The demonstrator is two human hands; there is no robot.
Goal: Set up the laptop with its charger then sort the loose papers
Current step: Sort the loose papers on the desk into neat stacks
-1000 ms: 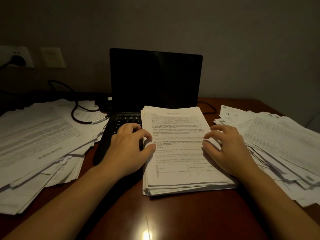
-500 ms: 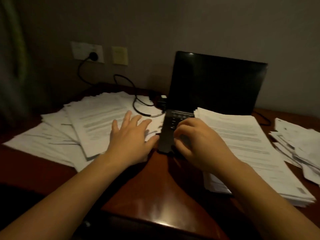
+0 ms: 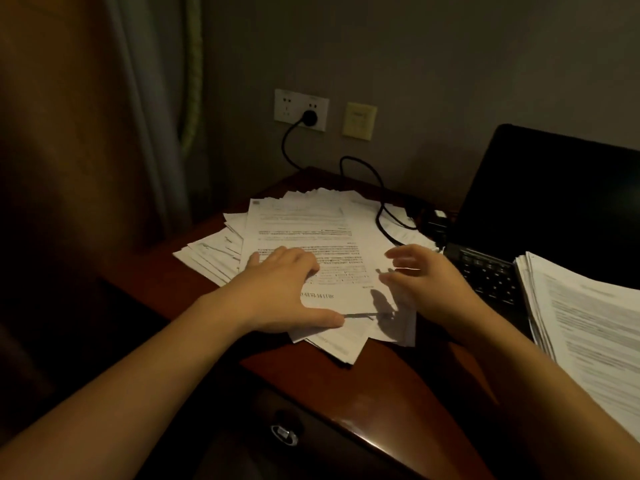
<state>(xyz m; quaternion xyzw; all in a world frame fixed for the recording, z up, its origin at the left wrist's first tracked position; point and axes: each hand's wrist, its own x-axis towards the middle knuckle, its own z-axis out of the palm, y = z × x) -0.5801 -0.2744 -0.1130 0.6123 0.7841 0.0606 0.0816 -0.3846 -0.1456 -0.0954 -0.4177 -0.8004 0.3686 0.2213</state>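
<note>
Pressing flat on the loose papers [image 3: 304,220], the left grip [image 3: 280,292] has its fingers straight and spread, thumb stretched toward the right grip [image 3: 429,282]. The right grip hangs just beside it over the pile's edge, fingers loosely curved and apart, holding nothing; whether it touches the sheets I cannot tell. Beyond both grips the cable [image 3: 381,202] runs from a socket [image 3: 301,109] across the papers. Right of the right grip stands the open laptop [image 3: 554,202], screen dark, with a stack [image 3: 588,323] over the right part of its keyboard. All rest on the table [image 3: 381,382].
</note>
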